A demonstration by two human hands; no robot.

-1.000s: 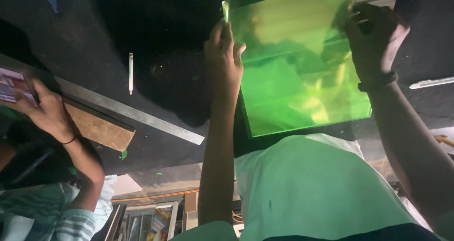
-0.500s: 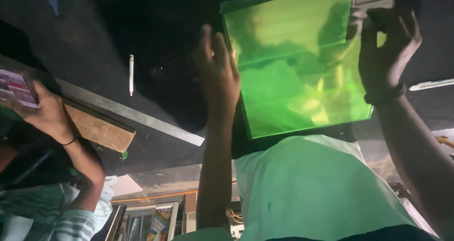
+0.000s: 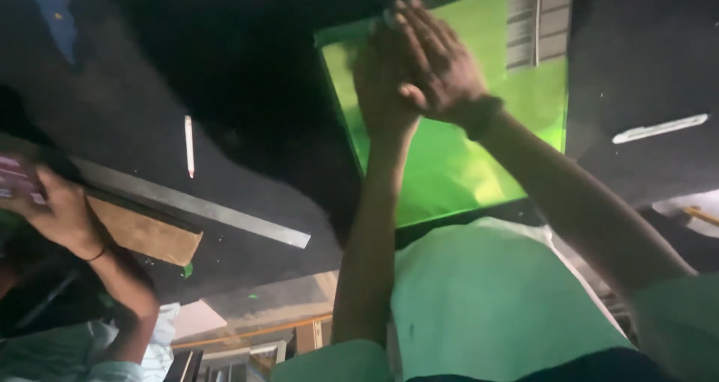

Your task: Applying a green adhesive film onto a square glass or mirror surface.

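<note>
both hands are up on a green sheet that lies flat on a dark table. the picture looks flipped, so the person's arms reach up from the bottom. the left hand lies flat on the sheet near its left edge, fingers stretched out. the right hand lies across the back of the left hand, touching it, with a dark band round its wrist. neither hand has a grip closed on anything; both are spread open and pressed flat on the sheet.

the green sheet is shiny and see-through, and it sits toward the right part of the table. a small grey striped piece lies at the sheet's top right corner.

on the table, left of the sheet and well apart from it, there is a thin white stick like chalk or a pencil. below it a long metal ruler lies slanted, and a brown board pokes out from under the ruler. a white strip lies on the table to the right of the sheet.

at the left edge of the table another person's hand holds a small pink thing, too blurry to tell what it is
</note>
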